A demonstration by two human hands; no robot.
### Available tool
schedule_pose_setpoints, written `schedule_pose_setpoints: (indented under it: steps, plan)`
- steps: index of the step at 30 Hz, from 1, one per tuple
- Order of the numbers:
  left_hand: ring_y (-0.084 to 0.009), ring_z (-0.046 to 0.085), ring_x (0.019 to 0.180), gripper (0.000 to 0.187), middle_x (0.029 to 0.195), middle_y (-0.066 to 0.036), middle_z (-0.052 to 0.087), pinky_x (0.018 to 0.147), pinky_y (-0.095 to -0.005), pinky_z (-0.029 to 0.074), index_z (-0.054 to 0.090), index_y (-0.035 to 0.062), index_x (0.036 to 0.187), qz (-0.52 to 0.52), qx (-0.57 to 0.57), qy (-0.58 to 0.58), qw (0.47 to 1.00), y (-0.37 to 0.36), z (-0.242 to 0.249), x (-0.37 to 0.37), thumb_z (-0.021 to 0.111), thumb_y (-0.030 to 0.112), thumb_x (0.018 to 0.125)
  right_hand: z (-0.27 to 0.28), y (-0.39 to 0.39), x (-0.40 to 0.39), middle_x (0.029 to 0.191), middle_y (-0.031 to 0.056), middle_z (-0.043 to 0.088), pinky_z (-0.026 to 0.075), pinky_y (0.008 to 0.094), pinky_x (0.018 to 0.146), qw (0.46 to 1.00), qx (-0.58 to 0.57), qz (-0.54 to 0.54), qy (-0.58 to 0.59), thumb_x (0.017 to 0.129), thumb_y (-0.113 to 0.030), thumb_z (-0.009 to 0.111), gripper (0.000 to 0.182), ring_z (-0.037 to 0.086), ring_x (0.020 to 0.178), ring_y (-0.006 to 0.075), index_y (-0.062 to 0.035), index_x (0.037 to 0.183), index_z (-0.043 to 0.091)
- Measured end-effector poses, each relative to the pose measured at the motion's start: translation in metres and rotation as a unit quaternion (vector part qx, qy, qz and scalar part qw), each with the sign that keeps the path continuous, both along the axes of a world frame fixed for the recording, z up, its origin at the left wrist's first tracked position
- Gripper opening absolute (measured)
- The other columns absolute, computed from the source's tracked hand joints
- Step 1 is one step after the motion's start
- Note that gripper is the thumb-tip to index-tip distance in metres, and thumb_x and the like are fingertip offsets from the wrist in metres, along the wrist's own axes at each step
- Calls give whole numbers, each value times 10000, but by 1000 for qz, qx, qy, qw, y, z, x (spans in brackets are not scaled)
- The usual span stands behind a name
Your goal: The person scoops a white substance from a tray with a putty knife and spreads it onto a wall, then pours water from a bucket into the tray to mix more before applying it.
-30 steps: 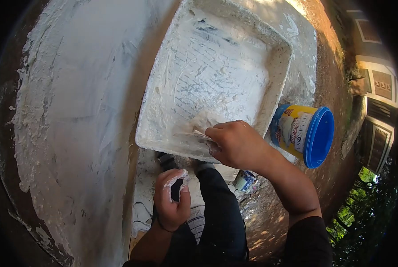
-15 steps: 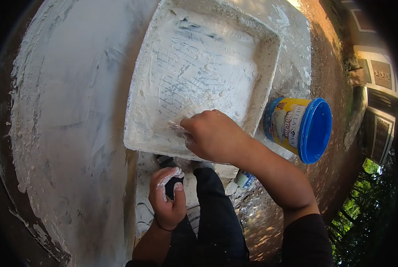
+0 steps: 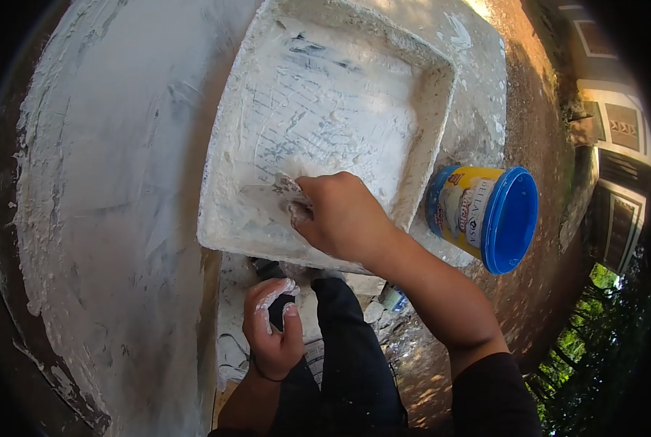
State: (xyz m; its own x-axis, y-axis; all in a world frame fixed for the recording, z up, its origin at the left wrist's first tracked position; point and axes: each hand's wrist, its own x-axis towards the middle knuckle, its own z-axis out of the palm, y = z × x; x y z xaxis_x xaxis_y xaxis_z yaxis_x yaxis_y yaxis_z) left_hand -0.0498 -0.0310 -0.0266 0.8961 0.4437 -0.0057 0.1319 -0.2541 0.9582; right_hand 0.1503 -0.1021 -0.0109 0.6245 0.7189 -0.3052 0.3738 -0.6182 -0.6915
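My right hand (image 3: 340, 215) reaches into a large white tray (image 3: 438, 138) smeared with wet white paste (image 3: 333, 127). Its fingers are bent and pressed together, coated with paste, and point to the left close to the tray floor. What they grip, if anything, is hidden by paste and by the hand itself. Below the tray's near edge, my left hand (image 3: 273, 328) is held up, curled into a C. A gap shows between its thumb and fingers, with dark cloth behind it, and white paste coats the fingers' inner side.
A wide board (image 3: 114, 197) coated with white paste fills the left side. Right of the tray stands a yellow and blue tub (image 3: 462, 207) with a blue rim. A small container (image 3: 395, 298) lies below, near my legs (image 3: 351, 349). Bare soil (image 3: 540, 138) stretches to the right.
My right hand has turned a little and its fingertips have moved up and left over the tray floor. The whole view has shifted slightly. My left hand keeps its curled pose.
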Motion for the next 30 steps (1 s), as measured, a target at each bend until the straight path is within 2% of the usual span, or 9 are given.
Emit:
schedule_pose_setpoints:
  steps: [2, 5, 7, 11, 13, 16, 20, 24, 30]
  plan:
    - [-223, 557, 927, 250, 1095, -174, 519, 808, -332, 481, 487, -58, 1113, 2, -1, -5, 1000, 2, -1, -1, 471, 36, 882, -2, -18, 12, 718, 249, 605, 494, 424, 658, 998, -37, -59, 5, 684, -117, 683, 237, 599, 718, 422, 46, 834, 600]
    - [-223, 557, 921, 249, 1094, -176, 518, 807, -331, 481, 491, -61, 1109, 4, -2, -1, 1000, 1, -1, -3, 469, 31, 878, 11, -44, 24, 699, 234, 610, 497, 391, 637, 992, -29, -86, -87, 692, -113, 691, 246, 627, 670, 369, 50, 861, 617]
    - [-308, 582, 886, 268, 1012, -196, 568, 789, -369, 477, 529, -59, 1055, 40, -29, -2, 999, -1, 2, -1, 533, -15, 790, 33, -49, 35, 731, 256, 611, 498, 422, 681, 990, -82, -115, 2, 701, -145, 676, 248, 619, 722, 392, 32, 867, 626]
    - [-310, 583, 891, 271, 1006, -197, 574, 792, -369, 478, 533, -60, 1053, 26, -9, -7, 1000, 2, 3, 0, 535, -15, 786, 48, -44, 63, 726, 236, 613, 493, 412, 663, 987, -39, -154, 17, 693, -136, 671, 240, 619, 698, 378, 22, 870, 633]
    - [-310, 584, 901, 274, 1011, -199, 578, 797, -369, 479, 536, -59, 1054, 34, -21, -14, 999, 1, 3, 0, 537, -14, 784, 42, -31, 81, 751, 204, 626, 498, 412, 661, 981, -1, -32, -190, 692, -111, 649, 209, 624, 714, 359, 18, 855, 630]
    - [-310, 585, 910, 278, 1012, -200, 583, 801, -370, 481, 537, -58, 1059, 46, -17, -16, 999, 2, 4, 1, 537, -15, 784, 16, -1, 86, 778, 167, 637, 506, 419, 682, 952, -26, 50, -300, 701, -87, 614, 157, 628, 748, 335, -3, 833, 627]
    - [-312, 586, 911, 279, 1012, -198, 584, 807, -372, 480, 539, -55, 1060, 54, -15, -15, 998, 3, 5, 7, 538, -16, 783, 3, 17, 48, 793, 129, 622, 526, 389, 677, 952, -2, 164, -259, 755, -63, 522, 91, 630, 782, 305, -26, 789, 599]
    - [-309, 585, 910, 286, 1010, -192, 585, 813, -369, 477, 537, -51, 1067, 56, -10, -24, 998, 0, 6, 12, 538, -10, 784, -1, -9, 9, 726, 53, 523, 491, 328, 610, 912, 21, 301, -280, 753, -153, 555, 80, 588, 701, 215, -76, 749, 536]
    - [-301, 583, 899, 289, 1007, -188, 580, 804, -361, 477, 534, -46, 1073, 53, -16, -30, 998, 0, 9, 12, 538, -3, 787, 25, -60, 23, 707, 36, 488, 476, 305, 595, 867, 29, 411, -280, 716, -172, 599, 122, 561, 688, 188, -75, 761, 541]
